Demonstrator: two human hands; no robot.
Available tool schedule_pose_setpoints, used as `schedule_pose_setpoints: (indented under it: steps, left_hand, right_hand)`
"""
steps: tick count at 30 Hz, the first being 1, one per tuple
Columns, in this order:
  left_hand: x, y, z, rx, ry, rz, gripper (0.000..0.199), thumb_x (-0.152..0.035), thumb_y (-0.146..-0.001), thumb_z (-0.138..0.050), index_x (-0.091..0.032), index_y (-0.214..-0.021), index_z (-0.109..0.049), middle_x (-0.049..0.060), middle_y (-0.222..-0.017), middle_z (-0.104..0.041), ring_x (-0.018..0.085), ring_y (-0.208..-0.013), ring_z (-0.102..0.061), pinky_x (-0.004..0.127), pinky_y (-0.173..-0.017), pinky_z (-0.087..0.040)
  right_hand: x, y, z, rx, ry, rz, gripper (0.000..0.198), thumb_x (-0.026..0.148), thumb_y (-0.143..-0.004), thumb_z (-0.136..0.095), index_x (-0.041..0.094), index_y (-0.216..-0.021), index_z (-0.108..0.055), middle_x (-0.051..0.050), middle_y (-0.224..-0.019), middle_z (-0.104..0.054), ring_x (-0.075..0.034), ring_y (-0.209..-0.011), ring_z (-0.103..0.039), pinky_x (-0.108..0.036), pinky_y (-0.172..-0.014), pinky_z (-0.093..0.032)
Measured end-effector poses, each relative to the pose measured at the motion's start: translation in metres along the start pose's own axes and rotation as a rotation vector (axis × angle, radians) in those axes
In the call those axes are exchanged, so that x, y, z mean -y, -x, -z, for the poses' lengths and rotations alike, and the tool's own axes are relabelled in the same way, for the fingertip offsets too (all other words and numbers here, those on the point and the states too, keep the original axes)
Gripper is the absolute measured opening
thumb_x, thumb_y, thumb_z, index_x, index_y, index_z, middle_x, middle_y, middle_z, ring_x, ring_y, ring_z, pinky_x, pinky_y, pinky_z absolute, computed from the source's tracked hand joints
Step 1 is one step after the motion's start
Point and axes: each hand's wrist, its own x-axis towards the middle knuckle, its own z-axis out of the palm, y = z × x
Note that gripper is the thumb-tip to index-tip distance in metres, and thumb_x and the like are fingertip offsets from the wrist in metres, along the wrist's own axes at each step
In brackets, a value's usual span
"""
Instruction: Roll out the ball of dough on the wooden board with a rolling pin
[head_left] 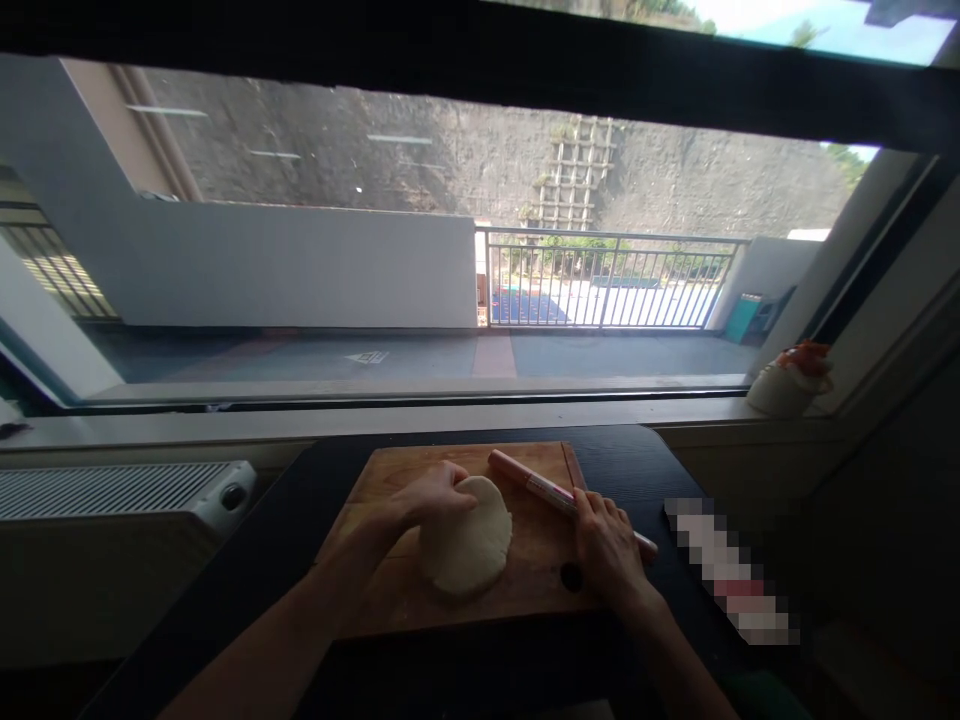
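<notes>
A flattened round of pale dough [474,540] lies on a wooden cutting board [375,600]. My left hand [431,495] grips the dough's far left edge, thumb over the top; its other fingers are partly hidden. My right hand [606,540] is wrapped round a pinkish rolling pin [525,477] at the right side of the board. The pin slants from the board's far edge out past its right edge, apart from the dough. Small print shows along its middle.
The board rests on a dark table [622,460] against a window sill [525,415]. A blurred-out pale item [727,575] lies on the right. A radiator [120,490] stands at left, and a white pot with an orange top [791,385] sits on the sill.
</notes>
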Motion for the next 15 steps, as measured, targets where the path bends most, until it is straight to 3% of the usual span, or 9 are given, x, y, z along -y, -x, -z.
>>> schedule_pose_setpoints:
  steps: [3, 6, 11, 13, 15]
  left_hand:
    - [-0.016, 0.014, 0.008, 0.04, 0.009, -0.097, 0.033, -0.043, -0.066, -0.062, -0.017, -0.086, -0.065, 0.0, -0.074, -0.065, 0.018, -0.068, -0.06, 0.023, -0.055, -0.042]
    - [-0.013, 0.023, 0.006, -0.113, 0.059, -0.186, 0.035, -0.046, -0.077, -0.054, -0.018, -0.096, -0.063, 0.0, -0.081, -0.066, 0.016, -0.073, -0.06, 0.022, -0.058, -0.043]
    - [0.05, 0.028, -0.018, -0.364, -0.061, -0.03, 0.025, -0.037, -0.078, -0.054, -0.016, -0.087, -0.063, 0.003, -0.076, -0.067, 0.018, -0.071, -0.062, 0.025, -0.061, -0.044]
    - [0.076, 0.03, -0.018, -0.445, -0.124, 0.01, 0.018, -0.033, -0.077, -0.055, -0.018, -0.081, -0.063, 0.003, -0.073, -0.065, 0.019, -0.071, -0.061, 0.027, -0.066, -0.043]
    - [0.09, 0.034, -0.009, -0.527, -0.169, 0.008, 0.016, -0.032, -0.079, -0.052, -0.02, -0.084, -0.062, 0.004, -0.083, -0.066, 0.02, -0.081, -0.06, 0.03, -0.075, -0.043]
  right_hand:
    - [0.002, 0.002, 0.0, -0.005, -0.011, 0.001, 0.046, 0.007, -0.085, -0.033, 0.015, -0.13, -0.043, -0.009, -0.114, -0.056, -0.022, -0.099, -0.049, -0.032, -0.084, -0.031]
    - [0.004, 0.003, -0.001, -0.013, -0.02, -0.008, 0.046, 0.008, -0.086, -0.033, 0.016, -0.13, -0.043, -0.009, -0.115, -0.057, -0.023, -0.1, -0.049, -0.033, -0.084, -0.031]
    - [-0.009, -0.007, 0.001, 0.025, -0.106, 0.001, 0.042, 0.011, -0.085, -0.037, 0.016, -0.125, -0.048, -0.008, -0.109, -0.059, -0.021, -0.098, -0.05, -0.03, -0.081, -0.035]
    - [-0.011, -0.018, 0.007, 0.031, -0.16, 0.034, 0.038, 0.011, -0.084, -0.04, 0.018, -0.12, -0.052, -0.007, -0.105, -0.06, -0.02, -0.095, -0.052, -0.029, -0.081, -0.037]
    - [-0.005, -0.032, 0.014, 0.029, -0.212, 0.124, 0.038, 0.01, -0.082, -0.043, 0.021, -0.117, -0.054, -0.005, -0.105, -0.06, -0.019, -0.094, -0.052, -0.029, -0.082, -0.037]
